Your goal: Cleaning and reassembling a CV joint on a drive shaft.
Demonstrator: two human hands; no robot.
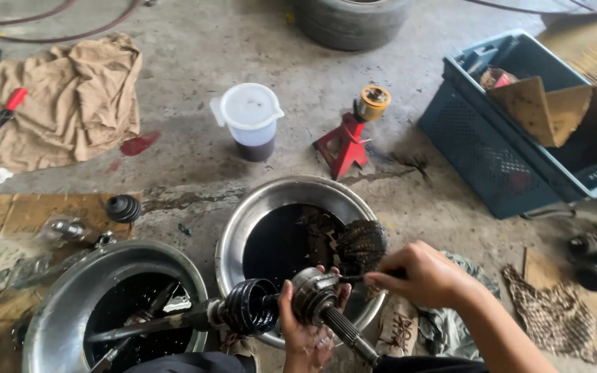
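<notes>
A greasy drive axle (243,314) lies across the lower middle of the view, its metal joint housing (314,293) held up over the near rim of the middle steel basin (243,221). The left hand (305,331) comes up from below and is wrapped around that housing, fingers closed on it, with the splined stub (354,338) pointing down and right past the wrist. Just left of the left hand sits the axle's black ribbed rubber boot (247,311), and the shaft runs on leftward into a second steel basin (57,311) at the lower left.

The right hand (426,273) is just right of the housing, fingers pinched shut on the handle of a dark, grimy brush (361,245); the bristle head stands above the housing, over the dark liquid in the middle basin.

Further out on the concrete floor (195,62): a separate small black boot (123,208) on cardboard to the left, a lidded white plastic jug (249,121) with dark liquid, a red jack stand (345,141) with a yellow roll on top, a blue plastic crate (478,152) holding cardboard pieces at the right, a tan cloth (77,97) with a red-handled tool (7,109) at the upper left, and a tyre (350,21) at the top edge.
</notes>
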